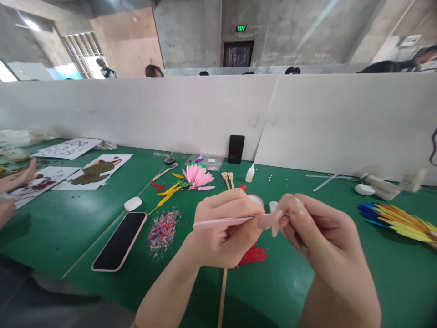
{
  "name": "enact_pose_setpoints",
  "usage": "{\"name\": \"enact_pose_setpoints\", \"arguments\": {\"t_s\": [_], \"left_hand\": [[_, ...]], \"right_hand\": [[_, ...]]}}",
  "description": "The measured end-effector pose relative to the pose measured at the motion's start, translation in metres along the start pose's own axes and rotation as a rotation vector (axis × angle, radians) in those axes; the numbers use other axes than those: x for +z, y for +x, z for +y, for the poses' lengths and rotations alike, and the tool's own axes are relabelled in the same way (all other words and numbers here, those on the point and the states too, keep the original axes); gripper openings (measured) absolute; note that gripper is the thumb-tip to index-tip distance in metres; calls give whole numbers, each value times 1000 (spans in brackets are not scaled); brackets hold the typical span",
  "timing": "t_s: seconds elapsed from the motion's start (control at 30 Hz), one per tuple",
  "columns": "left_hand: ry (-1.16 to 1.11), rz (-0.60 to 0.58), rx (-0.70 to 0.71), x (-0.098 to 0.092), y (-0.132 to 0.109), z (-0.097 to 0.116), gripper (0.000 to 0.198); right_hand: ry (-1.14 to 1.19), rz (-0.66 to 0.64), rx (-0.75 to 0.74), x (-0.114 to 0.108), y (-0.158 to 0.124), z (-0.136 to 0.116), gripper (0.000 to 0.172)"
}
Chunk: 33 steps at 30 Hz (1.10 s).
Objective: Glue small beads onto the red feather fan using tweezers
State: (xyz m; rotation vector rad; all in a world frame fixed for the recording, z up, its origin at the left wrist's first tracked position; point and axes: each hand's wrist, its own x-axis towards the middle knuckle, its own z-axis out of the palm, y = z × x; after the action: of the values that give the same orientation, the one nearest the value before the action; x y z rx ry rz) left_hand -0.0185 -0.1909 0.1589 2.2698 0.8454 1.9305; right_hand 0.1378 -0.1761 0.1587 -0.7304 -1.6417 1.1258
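My left hand [228, 228] is closed around a slim pink tool [218, 222], held level in front of me. It tapers to a thin dark tip that points to the right. At that tip the fingers of my right hand [314, 228] are pinched together; what is between them is too small to make out. Below my left hand lie red feathers [253, 256] and a thin wooden stick [222, 296], both partly hidden. A white round item [256, 199] and a whitish strip [274, 230] show behind my fingers.
On the green table [307, 291] are a phone [119, 241], a white case [133, 203], colourful bits [164, 231], pink feathers [198, 176], a glue bottle [250, 173] and a multicoloured feather bundle [398, 221]. A white partition [136, 109] stands behind. Another person's hand [22, 177] is at left.
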Motion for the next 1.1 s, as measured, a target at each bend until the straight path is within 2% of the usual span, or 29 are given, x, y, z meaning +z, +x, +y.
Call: {"name": "enact_pose_setpoints", "arguments": {"t_s": [0.17, 0.33, 0.43, 0.6, 0.7, 0.87, 1.1], "left_hand": [[-99, 52, -89, 3, 1, -1, 17], [-149, 90, -153, 7, 4, 3, 28], [-212, 90, -231, 9, 4, 2, 28], [-556, 94, -441, 15, -2, -5, 25], [-736, 92, -550, 18, -5, -9, 21], [-906, 99, -727, 21, -3, -11, 24], [-1119, 49, -854, 24, -1, -11, 30]], "right_hand": [[-20, 20, 6, 0, -2, -2, 36], [-27, 87, -11, 1, 1, -1, 22], [-10, 107, -1, 2, 2, 0, 20], [8, 135, -14, 1, 1, 1, 21], [40, 111, -36, 1, 0, 1, 21], [96, 55, -75, 0, 0, 2, 20], [210, -33, -119, -2, 2, 10, 18]]}}
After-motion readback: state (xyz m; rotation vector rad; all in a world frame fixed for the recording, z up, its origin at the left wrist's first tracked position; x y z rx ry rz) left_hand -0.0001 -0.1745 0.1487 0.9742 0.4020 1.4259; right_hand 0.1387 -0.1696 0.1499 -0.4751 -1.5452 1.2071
